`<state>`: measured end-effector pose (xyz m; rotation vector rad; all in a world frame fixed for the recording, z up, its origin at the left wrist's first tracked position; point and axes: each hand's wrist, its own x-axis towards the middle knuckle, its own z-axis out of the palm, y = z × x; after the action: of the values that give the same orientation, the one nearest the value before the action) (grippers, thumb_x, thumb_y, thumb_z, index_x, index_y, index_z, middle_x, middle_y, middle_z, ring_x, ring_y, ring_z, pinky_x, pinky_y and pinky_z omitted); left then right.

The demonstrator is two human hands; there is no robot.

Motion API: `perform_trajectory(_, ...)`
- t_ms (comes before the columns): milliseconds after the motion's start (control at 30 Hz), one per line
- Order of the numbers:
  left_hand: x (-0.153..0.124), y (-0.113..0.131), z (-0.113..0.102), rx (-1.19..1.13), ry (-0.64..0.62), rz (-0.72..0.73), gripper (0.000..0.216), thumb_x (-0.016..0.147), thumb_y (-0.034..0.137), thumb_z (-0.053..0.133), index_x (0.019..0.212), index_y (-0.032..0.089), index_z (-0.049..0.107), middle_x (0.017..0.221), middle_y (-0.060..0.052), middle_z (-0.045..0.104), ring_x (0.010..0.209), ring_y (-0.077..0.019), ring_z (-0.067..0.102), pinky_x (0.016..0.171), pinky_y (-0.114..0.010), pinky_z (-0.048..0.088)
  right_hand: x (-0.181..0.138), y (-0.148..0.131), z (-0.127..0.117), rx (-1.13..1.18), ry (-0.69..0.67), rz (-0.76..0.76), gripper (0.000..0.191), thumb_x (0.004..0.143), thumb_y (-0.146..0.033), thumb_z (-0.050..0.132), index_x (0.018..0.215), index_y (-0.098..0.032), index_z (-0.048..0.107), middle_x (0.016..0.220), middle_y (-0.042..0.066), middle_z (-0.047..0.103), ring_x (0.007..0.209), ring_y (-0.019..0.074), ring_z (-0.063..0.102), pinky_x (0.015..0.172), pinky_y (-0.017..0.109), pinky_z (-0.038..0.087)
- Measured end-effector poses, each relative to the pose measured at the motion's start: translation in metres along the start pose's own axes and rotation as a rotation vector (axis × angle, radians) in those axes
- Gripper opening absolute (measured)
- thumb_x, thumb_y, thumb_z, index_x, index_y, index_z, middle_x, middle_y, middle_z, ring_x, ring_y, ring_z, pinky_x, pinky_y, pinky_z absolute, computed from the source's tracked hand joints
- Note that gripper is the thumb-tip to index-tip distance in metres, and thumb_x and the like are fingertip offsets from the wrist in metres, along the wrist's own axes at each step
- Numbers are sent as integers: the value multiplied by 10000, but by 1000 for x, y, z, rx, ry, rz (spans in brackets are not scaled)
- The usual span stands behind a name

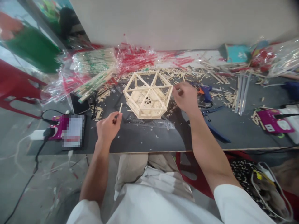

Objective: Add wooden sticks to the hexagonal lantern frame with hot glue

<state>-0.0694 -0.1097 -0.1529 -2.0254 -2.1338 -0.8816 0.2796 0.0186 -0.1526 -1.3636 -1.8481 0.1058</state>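
A many-sided frame [149, 88] built of pale wooden sticks stands on the dark tabletop, with spokes meeting at the middle of its top. My left hand [109, 126] is closed in a pinch on a short wooden stick [121, 108], which points up, to the left of the frame and apart from it. At the frame's right corner is my right hand [185, 95], its fingers curled together against the edge; the exact contact is partly hidden. A clear ruler [153, 123] lies flat in front of the frame.
Blue pliers [213, 126] and a blue glue gun [205, 91] lie to the right. Clear glue sticks [243, 95] rest farther right. Cut sticks [184, 74] litter the back. Stick bundles [93, 62], a phone [73, 132] and purple power strips [275, 121] flank the work area.
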Motion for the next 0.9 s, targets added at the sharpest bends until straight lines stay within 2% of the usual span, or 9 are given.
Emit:
perform_trajectory(200, -1, 2, 0, 12, -150, -82, 273, 982, 409, 623, 1128, 219, 753, 599, 39, 679, 598, -158, 679, 645, -245, 388, -2, 0, -1, -17, -101, 5, 163, 943, -331, 560, 868, -229, 663, 1019, 113, 757, 710, 205, 661, 748, 372, 570)
perform_trajectory(333, -1, 10, -5, 55, -218, -101, 314, 1002, 354, 595, 1271, 217, 681, 590, 56, 666, 596, -167, 689, 617, -250, 363, -4, 0, -3, -37, -176, 1, 160, 840, -227, 573, 892, -209, 724, 956, 96, 776, 645, 202, 642, 747, 379, 571)
perform_trajectory(433, 1, 17, -9, 113, -270, -99, 302, 1026, 351, 568, 1279, 223, 673, 623, 40, 691, 625, -187, 711, 598, -268, 335, -5, 2, -2, -16, -139, -5, 129, 806, -231, 631, 890, -215, 727, 909, 95, 766, 579, 193, 605, 683, 381, 555)
perform_trajectory(600, 6, 24, -12, 159, -369, -124, 329, 1029, 427, 597, 1270, 217, 676, 681, 8, 735, 687, -233, 738, 586, -292, 340, -6, 0, 0, 4, -75, 8, 109, 827, -255, 650, 907, -227, 717, 898, 76, 759, 547, 177, 581, 635, 368, 538)
perform_trajectory(667, 8, 24, -16, 154, -321, -95, 336, 1018, 445, 618, 1261, 223, 689, 693, 5, 730, 701, -231, 733, 583, -293, 354, -6, -4, 0, -4, -94, 12, 98, 827, -245, 633, 887, -221, 707, 894, 71, 750, 539, 173, 583, 638, 368, 536)
perform_trajectory(767, 19, 27, -31, 67, -132, 32, 292, 1025, 405, 611, 1217, 219, 728, 746, -12, 713, 711, -203, 701, 616, -294, 417, -6, -8, -1, 2, -102, 2, 95, 851, -243, 606, 868, -215, 695, 887, 70, 737, 527, 168, 586, 638, 368, 526)
perform_trajectory(833, 35, 33, -46, -17, -16, 153, 259, 1041, 388, 594, 1162, 224, 754, 758, -18, 688, 682, -176, 658, 646, -291, 454, -5, -10, -1, 19, -101, -12, 110, 874, -247, 589, 877, -213, 693, 877, 69, 728, 531, 165, 590, 637, 360, 519)
perform_trajectory(900, 58, 44, -58, -46, 38, 244, 229, 1050, 372, 589, 1091, 243, 773, 796, -27, 696, 674, -162, 633, 676, -290, 476, -5, -11, 0, 28, -101, -12, 114, 884, -238, 577, 880, -214, 688, 871, 65, 722, 537, 160, 589, 638, 350, 512)
